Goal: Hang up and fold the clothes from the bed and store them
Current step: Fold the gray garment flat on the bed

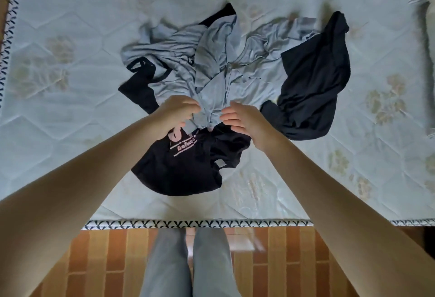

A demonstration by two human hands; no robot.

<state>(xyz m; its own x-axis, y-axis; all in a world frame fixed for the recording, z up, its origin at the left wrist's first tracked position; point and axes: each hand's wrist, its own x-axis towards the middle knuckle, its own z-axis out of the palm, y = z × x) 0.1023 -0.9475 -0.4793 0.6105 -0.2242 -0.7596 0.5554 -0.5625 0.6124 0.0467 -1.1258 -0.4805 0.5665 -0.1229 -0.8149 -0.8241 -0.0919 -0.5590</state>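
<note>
A crumpled pile of clothes lies in the middle of the bed (pixel 70 120). On top is a light grey garment (pixel 211 61) with dark trim. My left hand (pixel 177 114) grips its near edge, fingers curled into the cloth. My right hand (pixel 242 119) pinches the same edge a little to the right. Under my hands lies a black shirt (pixel 186 167) with pink lettering. Another black garment (pixel 313 80) is spread at the right of the pile. A black piece (pixel 138 89) with a strap pokes out at the left.
The pale quilted mattress has a black-and-white patterned border (pixel 200 223) along its near edge. Below it are an orange tiled floor (pixel 106 261) and my grey trouser legs (pixel 188 266). A pale cushion-like object (pixel 429 26) lies at the right edge.
</note>
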